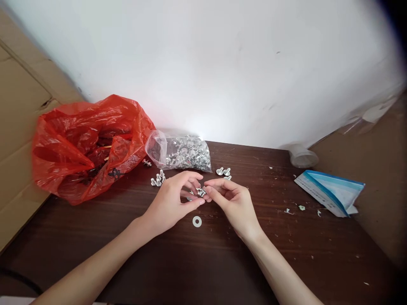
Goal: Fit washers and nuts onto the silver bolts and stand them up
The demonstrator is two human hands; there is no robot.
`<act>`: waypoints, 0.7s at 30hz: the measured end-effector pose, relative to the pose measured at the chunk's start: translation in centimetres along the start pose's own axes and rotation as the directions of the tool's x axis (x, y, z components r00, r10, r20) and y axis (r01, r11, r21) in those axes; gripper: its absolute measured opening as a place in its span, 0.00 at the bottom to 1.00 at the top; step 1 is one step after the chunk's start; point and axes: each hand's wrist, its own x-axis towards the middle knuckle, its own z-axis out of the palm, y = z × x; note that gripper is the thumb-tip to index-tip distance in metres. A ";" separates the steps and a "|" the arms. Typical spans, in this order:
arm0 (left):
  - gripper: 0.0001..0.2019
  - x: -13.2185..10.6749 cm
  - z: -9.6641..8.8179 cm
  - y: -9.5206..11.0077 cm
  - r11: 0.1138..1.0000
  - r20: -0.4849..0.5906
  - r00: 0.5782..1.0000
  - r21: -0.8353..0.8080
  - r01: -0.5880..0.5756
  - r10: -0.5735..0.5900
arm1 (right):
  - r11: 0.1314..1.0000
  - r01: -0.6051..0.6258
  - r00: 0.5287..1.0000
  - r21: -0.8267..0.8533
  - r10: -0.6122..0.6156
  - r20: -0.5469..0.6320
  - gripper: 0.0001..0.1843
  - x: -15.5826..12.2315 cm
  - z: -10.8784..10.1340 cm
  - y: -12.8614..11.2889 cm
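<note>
Near the middle of the table, my right hand [237, 203] pinches a small shiny metal bolt [201, 192] between thumb and fingertips. My left hand [173, 197] curves around it from the other side, thumb and fingers apart. Whether its inner fingers touch the metal is hard to see. A flat metal washer [197, 221] lies on the table just below the hands. Behind my left hand, several bolts [158, 179] stand in a small group. Beyond my right hand lie a few bolts with wide washers [223, 171], one partly hidden by the fingers.
A clear plastic bag [187, 152] full of metal hardware lies by the wall. An open red plastic bag [92, 148] stands at the left. A clear plastic cup [303, 156] and a blue-white packet [330, 192] are on the right. Small scraps [302, 207] dot the dark table [203, 262].
</note>
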 end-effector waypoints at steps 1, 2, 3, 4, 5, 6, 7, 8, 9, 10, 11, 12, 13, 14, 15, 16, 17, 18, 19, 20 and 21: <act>0.16 0.0 0.2 -0.1 0.997 -0.006 0.999 -0.053 0.047 -0.047 | 1.000 0.015 1.000 0.007 -0.014 -0.011 0.11 -0.1 0.0 -0.1; 0.15 0.0 0.3 -0.2 0.991 -0.010 0.996 -0.101 0.089 -0.090 | 1.000 0.028 0.999 0.008 -0.027 -0.016 0.11 -0.1 0.0 -0.2; 0.14 0.0 0.4 -0.3 0.981 -0.013 0.992 -0.147 0.123 -0.126 | 0.999 0.039 0.999 0.004 -0.039 -0.020 0.11 -0.2 0.0 -0.3; 0.13 0.1 0.5 -0.4 0.970 -0.022 0.988 -0.193 0.147 -0.154 | 0.999 0.049 0.999 -0.004 -0.049 -0.023 0.11 -0.2 0.0 -0.4; 0.13 0.1 0.5 -0.5 0.958 -0.038 0.984 -0.239 0.162 -0.175 | 0.998 0.060 0.998 -0.015 -0.060 -0.023 0.11 -0.3 0.0 -0.4; 0.13 0.2 0.5 -0.5 0.945 -0.058 0.980 -0.281 0.167 -0.191 | 0.997 0.073 0.997 -0.027 -0.073 -0.023 0.11 -0.3 0.0 -0.4; 0.13 0.2 0.4 -0.5 0.934 -0.081 0.976 -0.316 0.166 -0.201 | 0.995 0.090 0.996 -0.039 -0.091 -0.021 0.11 -0.3 0.0 -0.4; 0.13 0.3 0.4 -0.5 0.926 -0.103 0.973 -0.342 0.161 -0.207 | 0.992 0.113 0.993 -0.052 -0.114 -0.013 0.10 -0.3 0.0 -0.3; 0.13 0.3 0.3 -0.4 0.920 -0.121 0.970 -0.359 0.154 -0.210 | 0.987 0.144 0.990 -0.069 -0.144 -0.003 0.10 -0.3 0.0 -0.3; 0.12 0.4 0.3 -0.3 0.917 -0.131 0.969 -0.369 0.149 -0.210 | 0.980 0.178 0.984 -0.091 -0.177 0.009 0.09 -0.3 0.0 -0.3; 0.12 0.4 0.2 -0.2 0.915 -0.133 0.969 -0.375 0.145 -0.208 | 0.971 0.211 0.977 -0.114 -0.210 0.021 0.08 -0.3 -0.1 -0.3; 0.12 0.4 0.2 -0.2 0.914 -0.133 0.969 -0.379 0.143 -0.207 | 0.961 0.239 0.971 -0.137 -0.238 0.031 0.08 -0.3 -0.1 -0.2; 0.12 0.4 0.1 -0.1 0.914 -0.131 0.970 -0.381 0.142 -0.205 | 0.952 0.261 0.965 -0.157 -0.259 0.037 0.07 -0.3 -0.1 -0.2; 0.12 0.4 0.1 -0.1 0.915 -0.128 0.971 -0.378 0.141 -0.203 | 0.946 0.276 0.961 -0.172 -0.274 0.039 0.07 -0.3 -0.2 -0.2; 0.12 0.3 0.1 -0.1 0.918 -0.125 0.972 -0.371 0.141 -0.200 | 0.941 0.285 0.959 -0.181 -0.282 0.039 0.07 -0.3 -0.2 -0.1; 0.12 0.3 0.1 -0.1 0.922 -0.120 0.973 -0.360 0.140 -0.195 | 0.939 0.288 0.957 -0.186 -0.287 0.037 0.07 -0.4 -0.3 -0.1; 0.11 0.3 0.1 -0.1 0.928 -0.120 0.975 -0.346 0.136 -0.187 | 0.938 0.291 0.956 -0.188 -0.290 0.032 0.07 -0.4 -0.3 0.0; 0.11 0.3 0.1 -0.1 0.935 -0.121 0.976 -0.331 0.130 -0.179 | 0.937 0.293 0.956 -0.189 -0.293 0.026 0.07 -0.4 -0.3 0.0; 0.10 0.3 0.1 -0.1 0.941 -0.123 0.978 -0.316 0.123 -0.170 | 0.936 0.297 0.954 -0.190 -0.298 0.022 0.07 -0.4 -0.4 0.1; 0.10 0.3 0.2 -0.1 0.945 -0.125 0.979 -0.305 0.118 -0.163 | 0.933 0.302 0.952 -0.193 -0.305 0.019 0.07 -0.4 -0.4 0.1; 0.09 0.3 0.2 -0.2 0.947 -0.124 0.980 -0.299 0.115 -0.158 | 0.929 0.312 0.949 -0.199 -0.315 0.019 0.08 -0.4 -0.4 0.1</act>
